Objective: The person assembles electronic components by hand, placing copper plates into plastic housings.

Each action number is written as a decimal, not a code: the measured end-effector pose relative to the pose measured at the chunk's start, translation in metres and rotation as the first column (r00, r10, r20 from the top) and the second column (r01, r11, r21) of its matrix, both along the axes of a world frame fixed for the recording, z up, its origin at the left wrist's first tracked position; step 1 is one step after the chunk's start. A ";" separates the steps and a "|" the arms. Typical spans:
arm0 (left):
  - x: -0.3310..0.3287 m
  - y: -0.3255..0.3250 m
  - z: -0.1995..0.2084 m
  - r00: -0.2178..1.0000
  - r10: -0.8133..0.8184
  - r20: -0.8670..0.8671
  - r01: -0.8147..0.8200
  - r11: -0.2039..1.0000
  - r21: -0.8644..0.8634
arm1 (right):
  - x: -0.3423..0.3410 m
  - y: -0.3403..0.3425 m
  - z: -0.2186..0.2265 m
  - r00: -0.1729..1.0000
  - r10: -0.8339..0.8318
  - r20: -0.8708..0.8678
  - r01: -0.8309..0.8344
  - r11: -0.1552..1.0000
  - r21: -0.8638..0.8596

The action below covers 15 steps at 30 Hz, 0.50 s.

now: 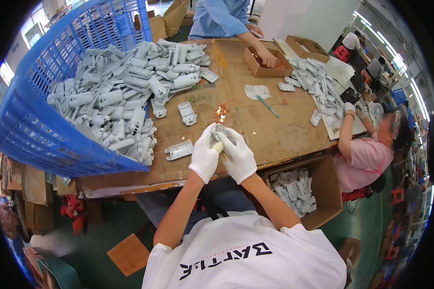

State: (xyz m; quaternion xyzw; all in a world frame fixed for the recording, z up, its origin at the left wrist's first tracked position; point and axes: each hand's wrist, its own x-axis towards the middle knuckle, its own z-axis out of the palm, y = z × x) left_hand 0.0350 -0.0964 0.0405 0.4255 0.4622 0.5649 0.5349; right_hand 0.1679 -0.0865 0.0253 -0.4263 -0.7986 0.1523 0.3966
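Observation:
My left hand [205, 159] and my right hand [239, 159], both in white gloves, meet at the near middle of the table. Between their closed fingers is a grey plastic housing [220, 130], mostly covered by the gloves. A yellowish patch shows at the left glove's thumb. Just beyond the fingertips lies a small heap of shiny copper-coloured pieces [221, 114]. One loose grey housing [187, 113] rests to the left of that heap, and another housing [179, 151] lies beside my left hand.
A tipped blue crate [77, 144] spills many grey housings [125, 91] at left. Across the cardboard-covered table [284, 130], a blue-sleeved person reaches into a small carton [270, 72]. A teal pen [267, 106] lies mid-table. A pink-clad person works right, near an open carton [325, 192].

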 end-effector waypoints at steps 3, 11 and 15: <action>-0.006 0.009 -0.028 0.994 0.021 0.105 -0.016 0.999 -0.046 | 0.003 0.003 -0.005 0.995 0.001 0.100 -0.001 1.000 0.000; 0.027 0.032 -0.053 0.976 0.179 -0.125 -0.195 0.972 -0.132 | 0.022 0.026 -0.023 0.979 0.097 0.177 -0.120 0.985 0.123; 0.042 0.058 -0.054 0.988 0.136 -0.068 -0.145 0.980 -0.137 | 0.043 0.053 -0.019 0.965 0.143 0.218 -0.179 0.972 0.155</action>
